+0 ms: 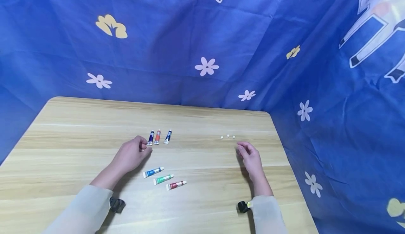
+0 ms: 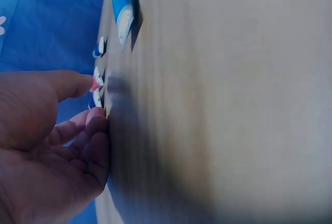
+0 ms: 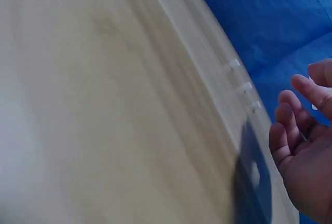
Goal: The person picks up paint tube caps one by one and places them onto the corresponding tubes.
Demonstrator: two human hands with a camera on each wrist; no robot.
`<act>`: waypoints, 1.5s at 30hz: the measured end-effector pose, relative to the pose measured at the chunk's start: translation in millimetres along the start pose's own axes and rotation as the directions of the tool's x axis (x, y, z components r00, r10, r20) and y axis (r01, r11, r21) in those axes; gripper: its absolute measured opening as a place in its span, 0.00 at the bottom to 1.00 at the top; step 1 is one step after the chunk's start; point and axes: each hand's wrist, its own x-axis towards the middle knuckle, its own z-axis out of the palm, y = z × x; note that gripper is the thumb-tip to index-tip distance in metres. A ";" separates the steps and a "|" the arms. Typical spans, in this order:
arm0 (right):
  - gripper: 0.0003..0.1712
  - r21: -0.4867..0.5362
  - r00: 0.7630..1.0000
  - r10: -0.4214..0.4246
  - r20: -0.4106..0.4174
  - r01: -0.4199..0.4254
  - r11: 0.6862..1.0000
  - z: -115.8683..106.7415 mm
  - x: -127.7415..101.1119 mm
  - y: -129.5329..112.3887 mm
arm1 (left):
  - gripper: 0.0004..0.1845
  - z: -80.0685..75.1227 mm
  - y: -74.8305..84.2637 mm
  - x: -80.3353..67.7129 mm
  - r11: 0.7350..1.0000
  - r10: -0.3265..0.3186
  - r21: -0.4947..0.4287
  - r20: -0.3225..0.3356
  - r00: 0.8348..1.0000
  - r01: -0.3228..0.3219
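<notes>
My left hand (image 1: 133, 153) is beside the nearest of three small paint tubes at the back: a dark purple tube (image 1: 151, 138), an orange-red tube (image 1: 157, 137) and a dark blue tube (image 1: 168, 137). A gap shows between its thumb and curved fingers in the left wrist view, and I see nothing held there. Closer to me lie a blue tube (image 1: 153, 172), a green tube (image 1: 163, 179) and a dark red tube (image 1: 176, 185), slanted. My right hand (image 1: 252, 159) hovers with loosely bent fingers, holding nothing, just short of three tiny white pieces (image 3: 245, 87).
All of this lies on a light wood-grain table (image 1: 202, 206) with rounded far corners. A blue patterned cloth (image 1: 177, 51) hangs behind it and along the right side. Both wrists wear small black devices (image 1: 117, 204).
</notes>
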 end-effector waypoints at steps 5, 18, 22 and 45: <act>0.15 -0.077 0.999 -0.048 -0.021 0.046 0.996 -2.7 19.5 1.6 | 0.18 -1.3 -4.6 11.5 0.999 -0.051 0.016 0.037 0.998 0.051; 0.15 -0.339 0.989 -0.144 0.042 0.150 0.929 -4.1 52.6 17.2 | 0.22 -4.8 7.7 26.9 0.986 -0.135 0.114 0.154 0.979 0.118; 0.15 -0.403 0.988 -0.139 0.065 0.154 0.902 -4.0 61.0 19.6 | 0.23 -5.3 10.2 30.9 0.979 -0.167 0.147 0.178 0.970 0.141; 0.16 -0.538 0.984 -0.148 0.103 0.180 0.823 2.6 76.4 18.2 | 0.19 -14.8 7.4 36.0 0.970 -0.213 0.165 0.239 0.947 0.177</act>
